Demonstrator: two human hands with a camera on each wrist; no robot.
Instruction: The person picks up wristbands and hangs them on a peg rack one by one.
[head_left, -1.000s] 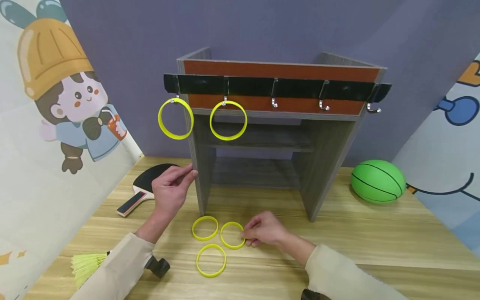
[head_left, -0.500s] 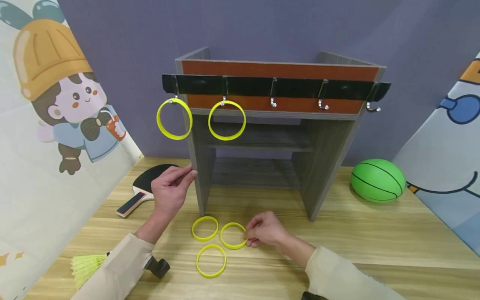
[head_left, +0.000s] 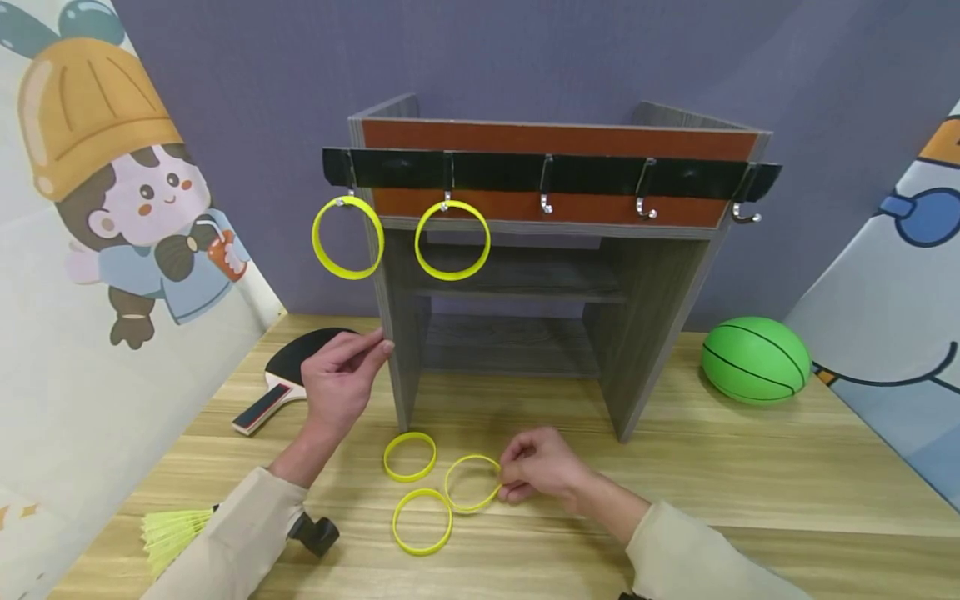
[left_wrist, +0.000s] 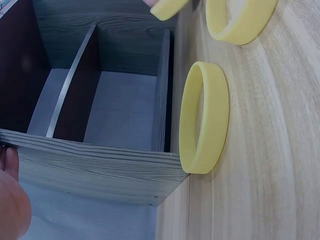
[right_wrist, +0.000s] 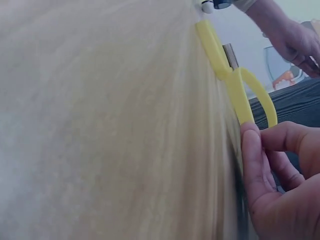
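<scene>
My right hand (head_left: 543, 471) pinches the right edge of a thin yellow wristband (head_left: 472, 456), which is tilted up off the wooden table; the right wrist view shows thumb and fingertips on this wristband (right_wrist: 240, 97). Two more yellow wristbands lie flat to its left, one farther back (head_left: 409, 478) and one nearer (head_left: 422, 551). My left hand (head_left: 341, 375) grips the front edge of the grey shelf's left side panel (head_left: 397, 358). On the black hook rail (head_left: 498, 173) two yellow wristbands hang from the two leftmost hooks; the other three hooks (head_left: 547, 204) carry nothing.
A table tennis bat (head_left: 285, 375) lies behind my left forearm. A yellow shuttlecock (head_left: 176, 529) is by the left sleeve. To the right of the shelf sits a green ball (head_left: 756, 361). A purple-grey wall (head_left: 525, 58) stands behind.
My right hand has shifted slightly right and nearer, and the wristband it pinches has moved with it, one side raised. The left hand stays on the shelf panel.
</scene>
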